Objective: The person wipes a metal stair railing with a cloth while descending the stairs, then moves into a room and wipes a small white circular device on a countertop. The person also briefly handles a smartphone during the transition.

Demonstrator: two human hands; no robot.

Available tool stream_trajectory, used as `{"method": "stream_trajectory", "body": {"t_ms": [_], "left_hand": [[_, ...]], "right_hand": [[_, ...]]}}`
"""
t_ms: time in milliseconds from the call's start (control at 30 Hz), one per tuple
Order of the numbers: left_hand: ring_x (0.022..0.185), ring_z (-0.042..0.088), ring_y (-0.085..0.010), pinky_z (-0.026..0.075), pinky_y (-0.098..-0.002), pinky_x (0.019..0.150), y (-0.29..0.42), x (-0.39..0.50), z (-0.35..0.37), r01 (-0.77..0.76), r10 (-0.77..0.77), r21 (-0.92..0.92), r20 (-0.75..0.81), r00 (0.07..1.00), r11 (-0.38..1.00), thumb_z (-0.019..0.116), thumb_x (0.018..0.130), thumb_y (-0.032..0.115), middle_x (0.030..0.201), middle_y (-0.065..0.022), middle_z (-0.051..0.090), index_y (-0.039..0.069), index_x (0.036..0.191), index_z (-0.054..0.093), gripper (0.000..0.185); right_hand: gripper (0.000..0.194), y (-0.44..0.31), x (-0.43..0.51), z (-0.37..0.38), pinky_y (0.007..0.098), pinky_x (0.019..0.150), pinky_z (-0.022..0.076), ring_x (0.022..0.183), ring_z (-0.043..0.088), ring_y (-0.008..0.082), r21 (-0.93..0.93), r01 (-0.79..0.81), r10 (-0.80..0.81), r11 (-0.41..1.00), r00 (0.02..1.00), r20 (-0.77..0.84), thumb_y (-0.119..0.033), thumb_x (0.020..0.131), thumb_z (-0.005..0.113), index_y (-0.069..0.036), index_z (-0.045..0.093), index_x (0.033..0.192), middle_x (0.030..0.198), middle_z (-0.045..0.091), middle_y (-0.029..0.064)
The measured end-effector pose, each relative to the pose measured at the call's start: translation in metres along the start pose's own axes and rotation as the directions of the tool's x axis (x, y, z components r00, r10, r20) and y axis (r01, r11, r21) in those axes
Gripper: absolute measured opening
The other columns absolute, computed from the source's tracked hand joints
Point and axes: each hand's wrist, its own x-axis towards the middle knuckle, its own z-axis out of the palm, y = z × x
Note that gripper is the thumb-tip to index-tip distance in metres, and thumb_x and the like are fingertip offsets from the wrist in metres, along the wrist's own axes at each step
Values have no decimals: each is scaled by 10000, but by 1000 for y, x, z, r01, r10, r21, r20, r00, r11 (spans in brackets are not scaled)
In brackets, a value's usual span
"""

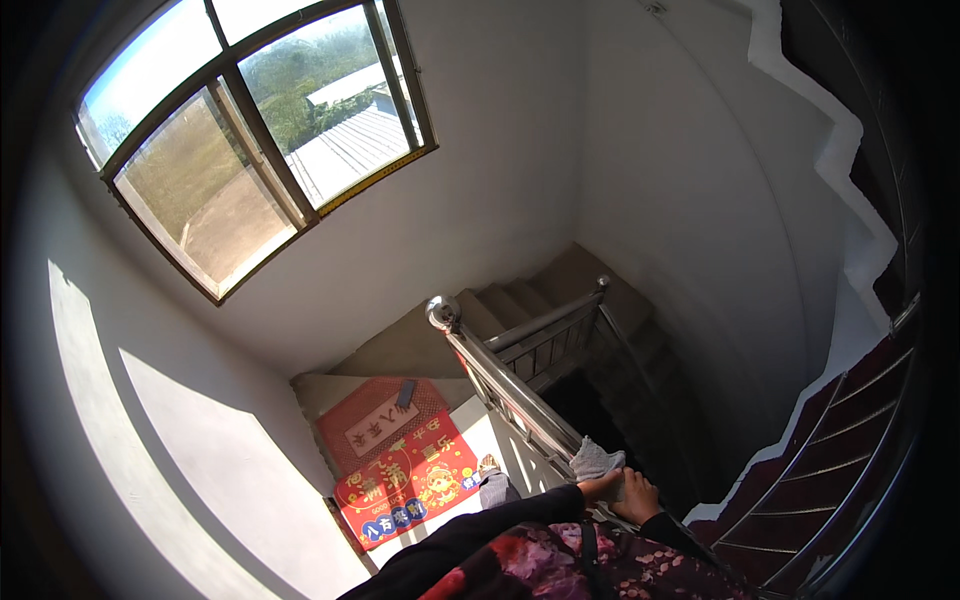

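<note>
A crumpled whitish cloth lies over the stainless steel handrail at the lower centre. My left hand is closed on the lower part of this cloth. Right beside it, my right hand has its fingers curled at the cloth's edge, the two hands nearly touching. Part of the rail under them is hidden by the cloth, my hands and my dark sleeves. The rail runs up and away to a newel post topped by a shiny steel ball.
Left of the railing, a bright red printed mat and a duller red mat cover the landing, with a small dark flat object on top. My shoe is beside them. Concrete steps turn downward beyond. A window stands upper left.
</note>
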Motion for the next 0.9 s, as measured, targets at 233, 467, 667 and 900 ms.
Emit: {"method": "stream_trajectory", "body": {"t_ms": [233, 467, 667, 900], "left_hand": [[1044, 482, -224, 423, -390, 803, -9, 2, 21, -71, 86, -73, 220, 972, 995, 707, 683, 714, 1160, -101, 492, 118, 1212, 502, 823], [1043, 623, -216, 518, -377, 865, 22, -66, 22, -268, 248, -285, -105, 963, 920, 802, 766, 145, 1166, -50, 636, 83, 1254, 573, 542], [935, 650, -193, 534, -322, 722, 19, -33, -26, -576, 498, -345, -291, 817, 741, 736, 701, -44, 1090, -48, 666, 46, 1230, 584, 558], [787, 646, -161, 524, -293, 630, 66, -33, -92, -668, 478, -535, -468, 744, 517, 724, 798, 71, 1000, -70, 667, 9, 1149, 597, 379]], "right_hand": [[846, 31, -73, 0, 474, 930, 418, 1103, 520, 374, -26, 72, -76, 997, 969, -236, -306, 642, 806, -44, 393, 1333, 1189, 522, 172], [794, 12, -31, 19, 463, 924, 424, 1089, 523, 380, -87, 74, -91, 993, 971, -220, -194, 652, 787, -10, 391, 1316, 1187, 507, 187], [735, -37, 37, 16, 437, 825, 477, 982, 572, 350, -131, 130, -151, 983, 975, -162, -219, 633, 781, 12, 430, 1237, 1059, 526, 167], [800, -95, 130, 25, 400, 733, 522, 892, 602, 340, -154, 256, -273, 954, 956, -102, -315, 627, 799, 27, 422, 1245, 1004, 542, 171]]}}
